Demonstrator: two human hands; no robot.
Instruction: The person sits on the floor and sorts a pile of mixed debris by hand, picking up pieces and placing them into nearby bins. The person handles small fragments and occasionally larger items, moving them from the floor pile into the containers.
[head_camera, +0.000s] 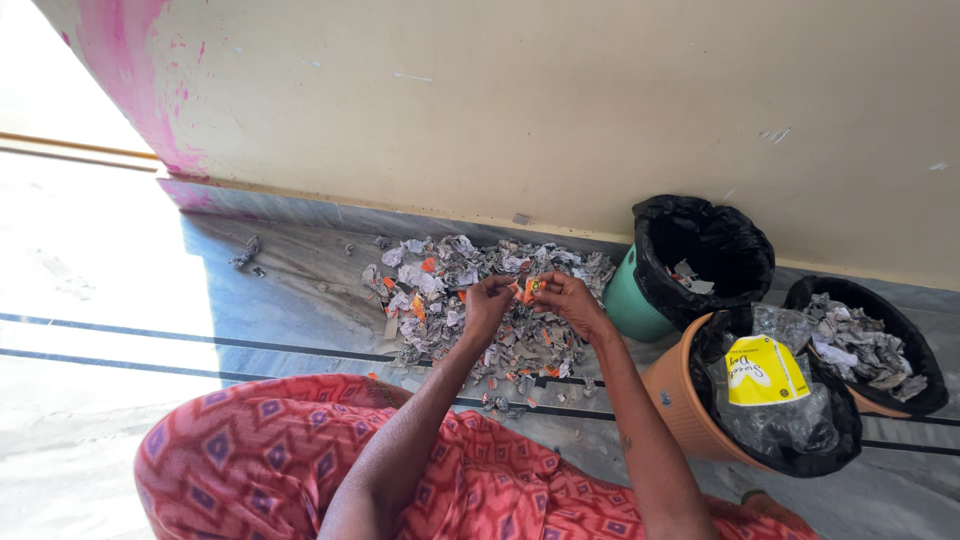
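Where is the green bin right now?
In the head view, the green bin lies tipped on the floor right of the paper scrap pile, by the wall, its black liner touching the orange bin.

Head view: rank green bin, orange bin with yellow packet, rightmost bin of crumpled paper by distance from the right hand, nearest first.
From the right hand:
1. Green bin, just right of it, by the wall.
2. Orange bin with yellow packet, lower right.
3. Rightmost bin of crumpled paper, far right.
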